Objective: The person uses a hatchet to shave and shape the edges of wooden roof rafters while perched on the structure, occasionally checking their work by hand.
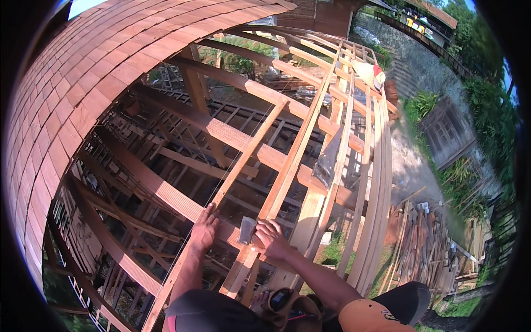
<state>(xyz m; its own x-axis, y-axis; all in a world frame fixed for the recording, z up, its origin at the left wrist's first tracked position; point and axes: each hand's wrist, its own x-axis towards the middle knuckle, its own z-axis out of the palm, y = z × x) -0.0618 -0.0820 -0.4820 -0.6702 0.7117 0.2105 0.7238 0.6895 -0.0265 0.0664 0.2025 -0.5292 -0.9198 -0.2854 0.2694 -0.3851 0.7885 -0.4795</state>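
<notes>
My left hand (204, 228) is closed over a narrow wooden batten (250, 145), right where it crosses a thick reddish rafter (166, 193). Any small thing between those fingertips is too small to make out. To the right, my right hand (271, 238) grips a hammer (247, 230) close to its grey metal head; the handle is mostly hidden. The hammer hangs over a second pair of battens (293, 160), apart from the left hand. A thin string (235, 163) runs along the first batten. At my waist sits a tool pouch (303, 310) with a round black-rimmed tool.
Reddish wooden shingles (110, 72) cover the roof at left. Open gaps between rafters drop to lumber below. Long loose battens (378, 166) lie along the right edge, with a clear plastic bag (327, 166) and a pale-and-red bundle (369, 74). Scrap wood (423, 249) is piled on the ground.
</notes>
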